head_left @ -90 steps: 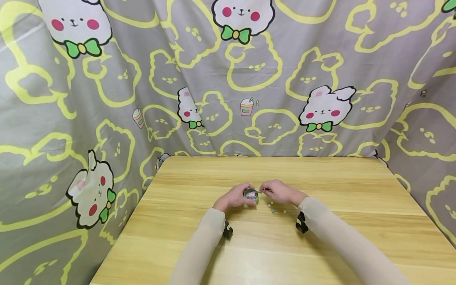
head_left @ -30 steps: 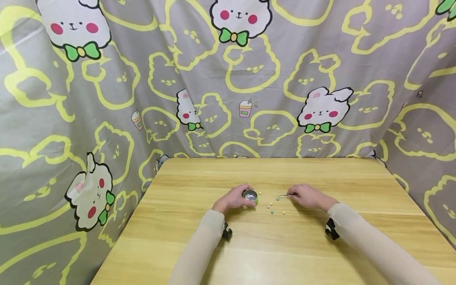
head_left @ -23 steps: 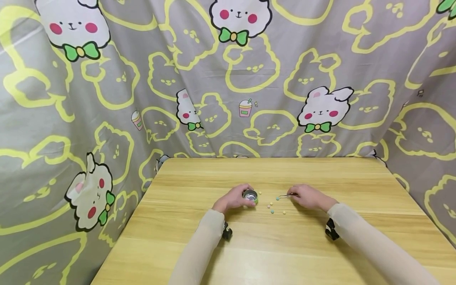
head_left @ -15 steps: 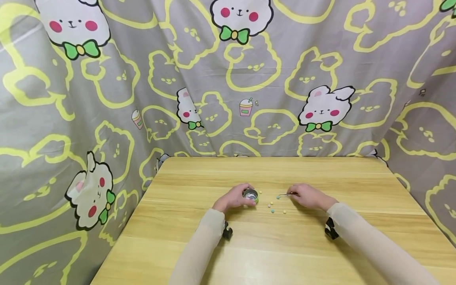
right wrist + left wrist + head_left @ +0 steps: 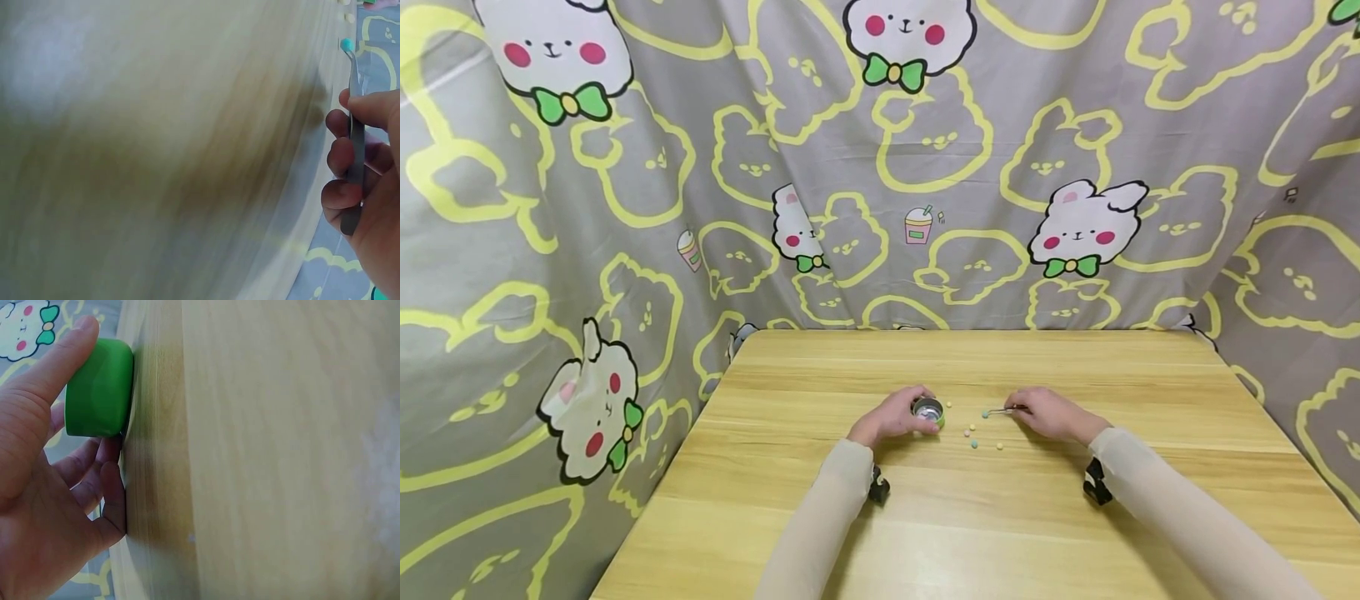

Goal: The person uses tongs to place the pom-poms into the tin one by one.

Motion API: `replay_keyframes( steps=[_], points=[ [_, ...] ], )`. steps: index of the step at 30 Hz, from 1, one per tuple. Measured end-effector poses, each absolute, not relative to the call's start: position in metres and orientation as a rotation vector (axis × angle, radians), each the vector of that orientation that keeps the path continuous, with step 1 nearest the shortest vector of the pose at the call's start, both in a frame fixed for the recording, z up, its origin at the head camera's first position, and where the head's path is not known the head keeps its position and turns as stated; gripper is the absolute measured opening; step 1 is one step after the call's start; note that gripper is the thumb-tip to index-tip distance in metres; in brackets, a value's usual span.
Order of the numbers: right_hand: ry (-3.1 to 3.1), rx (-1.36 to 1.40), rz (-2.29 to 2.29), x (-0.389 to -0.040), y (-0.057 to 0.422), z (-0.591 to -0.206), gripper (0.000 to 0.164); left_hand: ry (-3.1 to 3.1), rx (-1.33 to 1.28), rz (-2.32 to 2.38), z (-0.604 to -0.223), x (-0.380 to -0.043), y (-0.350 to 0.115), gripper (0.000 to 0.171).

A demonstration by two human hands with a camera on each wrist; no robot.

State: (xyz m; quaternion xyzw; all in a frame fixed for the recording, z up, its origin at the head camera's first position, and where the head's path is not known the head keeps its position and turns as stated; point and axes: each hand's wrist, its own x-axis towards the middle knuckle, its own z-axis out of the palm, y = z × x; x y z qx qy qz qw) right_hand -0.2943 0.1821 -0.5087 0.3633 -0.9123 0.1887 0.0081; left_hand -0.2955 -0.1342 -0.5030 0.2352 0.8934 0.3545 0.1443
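Observation:
My left hand (image 5: 895,415) holds a small round green tin (image 5: 928,412) on the table, thumb on the near side and fingers behind. Its green wall (image 5: 100,387) fills the grip in the left wrist view. My right hand (image 5: 1048,413) pinches a pair of metal tweezers (image 5: 355,150) between thumb and fingers. The bent tweezer tips are at a small blue bead (image 5: 347,44), also seen in the head view as a blue bead (image 5: 985,414) on the table. Other beads, such as a yellow bead (image 5: 972,427) and a pink bead (image 5: 967,433), lie between the hands.
A yellow bead (image 5: 949,404) lies just right of the tin. A second blue bead (image 5: 974,444) and a pale yellow bead (image 5: 999,446) lie nearer the front. The wooden table (image 5: 850,367) meets a patterned curtain (image 5: 970,167) at the back.
Since three seconds ago, my right hand has moved the tweezers from over the tin rightward to the blue bead. In the last half second the tweezer tips have drawn together. The left hand stays put.

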Motion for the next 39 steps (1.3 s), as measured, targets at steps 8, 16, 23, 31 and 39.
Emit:
replay_keyframes(
  steps=[8,16,23,31,39],
  points=[
    [-2.857,1.096,0.654,-0.294,0.1828,-0.5073,0.011,2.572,0.662,1.028,-0.5037,-0.2962,-0.1331,0.05],
    [-2.865,1.08,0.685,-0.2926,0.1817,-0.505,0.012,2.566,0.659,1.035,-0.5033,-0.2955,-0.1331,0.05],
    [-2.864,1.074,0.695,-0.2928,0.1817,-0.5046,0.014,2.549,0.66,1.062,-0.5027,-0.2951,-0.1334,0.051],
    [-2.836,1.092,0.702,-0.2923,0.1803,-0.5046,0.015,2.547,0.664,1.059,-0.5043,-0.2954,-0.1337,0.052],
    [-2.797,1.108,0.696,-0.2928,0.1799,-0.5057,0.015,2.548,0.661,1.063,-0.5025,-0.2944,-0.1345,0.054]
  ],
)
